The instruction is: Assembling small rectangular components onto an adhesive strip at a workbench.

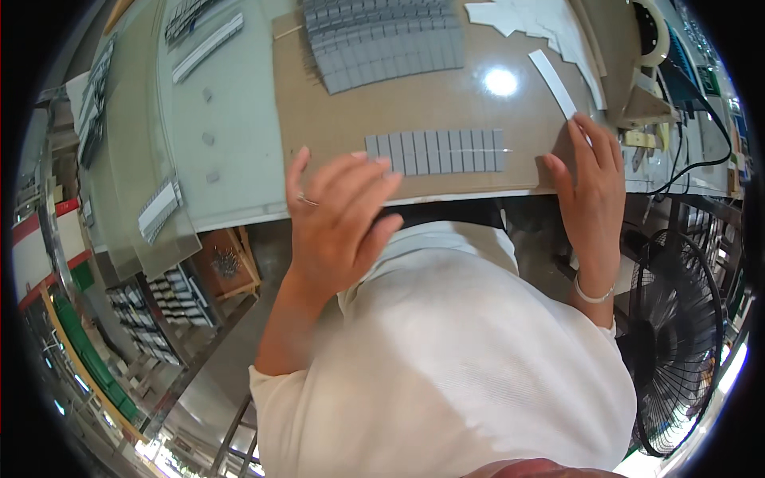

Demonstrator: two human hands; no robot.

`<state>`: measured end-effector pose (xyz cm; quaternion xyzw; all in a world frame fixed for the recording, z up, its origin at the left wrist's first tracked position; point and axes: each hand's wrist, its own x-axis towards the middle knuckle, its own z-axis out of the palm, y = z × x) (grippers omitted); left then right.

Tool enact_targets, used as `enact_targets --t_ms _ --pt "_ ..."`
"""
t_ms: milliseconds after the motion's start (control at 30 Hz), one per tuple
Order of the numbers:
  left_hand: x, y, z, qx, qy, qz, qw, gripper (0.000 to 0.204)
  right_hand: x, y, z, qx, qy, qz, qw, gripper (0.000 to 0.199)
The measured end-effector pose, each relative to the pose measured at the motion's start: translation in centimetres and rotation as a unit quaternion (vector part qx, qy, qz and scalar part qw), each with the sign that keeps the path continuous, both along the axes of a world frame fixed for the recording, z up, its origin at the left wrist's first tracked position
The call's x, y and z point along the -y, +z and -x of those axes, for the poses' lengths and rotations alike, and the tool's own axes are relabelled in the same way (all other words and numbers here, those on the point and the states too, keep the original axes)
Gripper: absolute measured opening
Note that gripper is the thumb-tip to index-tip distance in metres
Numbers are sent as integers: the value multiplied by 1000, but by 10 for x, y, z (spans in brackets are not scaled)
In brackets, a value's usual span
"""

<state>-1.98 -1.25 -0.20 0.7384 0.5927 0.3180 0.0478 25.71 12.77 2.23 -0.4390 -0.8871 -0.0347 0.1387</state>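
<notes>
Bench (239,127) first: pale green top, stretching out on both sides of the grey row (434,153), your landmark here. Brown board (319,119) lies on it, under the row. Big batch of grey strips (382,48), cut into small blocks, sits on the board beyond the row, looks like the same kind of piece. White sheets (550,24) with a jagged edge, beyond and right of the row.

Your left hand (339,207) is spread loosely, nothing seen in it, fingertips over the row's left end; contact can't be told. Your right hand (594,167) is right of the row, fingers on the near end of a white strip (552,84), thumb held away; whether it grips, can't tell.

Progress, judging by layout: one row set apart and lined up, near edge of the board; white strip not on it, lying well apart. Batch beyond the row looks like plenty left. Three small grey bits (209,139) lie left of the row, off the board. Thin pale line (470,150) crosses the row; too fine to identify.
</notes>
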Motion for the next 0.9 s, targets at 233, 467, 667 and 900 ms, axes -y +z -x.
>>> enact_targets --t_ms 233,467,667,900 --pt "3 -22 0 60 141 -111 982 25 24 -8 -23 -119 25 85 989 41" --pt "2 -21 -16 -37 101 -83 991 24 25 -7 -34 -89 61 79 991 47" --pt "-2 -23 -31 -72 92 -43 992 28 15 -1 -38 -148 86 -28 985 34" --pt "3 -25 -27 -51 121 -61 989 27 11 13 -16 -527 -16 158 835 23"
